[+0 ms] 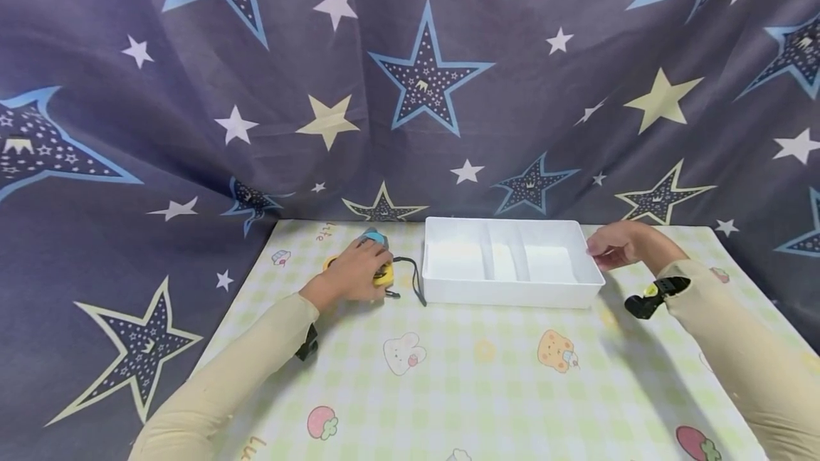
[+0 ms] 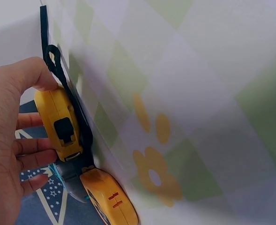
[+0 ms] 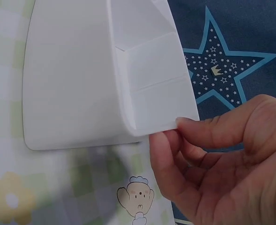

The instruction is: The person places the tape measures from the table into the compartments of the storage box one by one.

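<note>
My left hand (image 1: 355,269) holds a yellow tape measure (image 2: 51,110) at the table's far left, thumb on one end and fingers along its far side. A black wrist strap (image 1: 418,283) trails from it to the right. Close by are a second yellow item (image 2: 113,199), which looks like another tape measure, and a grey and teal one (image 1: 374,236), partly covered by the hand. To the right stands a white tray (image 1: 509,294) with divided compartments. My right hand (image 1: 620,244) pinches its right end rim between thumb and fingers (image 3: 163,154).
Under everything lies a checked tablecloth (image 1: 474,397) with cartoon prints. A dark star-patterned curtain (image 1: 397,155) hangs right behind the table's far edge and down its left side. Each wrist wears a black camera (image 1: 648,301).
</note>
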The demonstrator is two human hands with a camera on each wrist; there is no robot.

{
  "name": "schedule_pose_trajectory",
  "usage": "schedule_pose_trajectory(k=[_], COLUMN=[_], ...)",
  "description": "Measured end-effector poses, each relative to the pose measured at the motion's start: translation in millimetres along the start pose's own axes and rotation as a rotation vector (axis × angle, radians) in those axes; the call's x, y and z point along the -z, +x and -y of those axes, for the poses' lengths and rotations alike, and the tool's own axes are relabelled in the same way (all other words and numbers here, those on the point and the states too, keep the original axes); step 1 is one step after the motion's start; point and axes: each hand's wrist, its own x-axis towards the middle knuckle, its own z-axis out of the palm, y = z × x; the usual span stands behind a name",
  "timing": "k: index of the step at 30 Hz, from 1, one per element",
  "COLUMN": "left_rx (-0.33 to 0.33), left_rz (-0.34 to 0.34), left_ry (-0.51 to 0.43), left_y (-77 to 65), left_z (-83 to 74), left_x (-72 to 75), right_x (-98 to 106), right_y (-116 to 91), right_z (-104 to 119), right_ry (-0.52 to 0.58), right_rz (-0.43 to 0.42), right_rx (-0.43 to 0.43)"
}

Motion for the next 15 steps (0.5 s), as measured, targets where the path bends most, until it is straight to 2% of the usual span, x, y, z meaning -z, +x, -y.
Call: schedule_pose_trajectory(k=[8, 15], left_rx=[0.002, 0.018], left_rz=[0.014, 0.036], left_ry=[-0.015, -0.006], left_y=[0.1, 1.3], left_z=[1.4, -2.6], left_x=[-0.1, -0.9], right_x=[-3.7, -6.0], right_y=[5.6, 5.2], right_z=[3.7, 3.9], right_ry=[-0.119, -0.149], right_rz=[-0.006, -0.04], right_rx=[-0.022, -0.039])
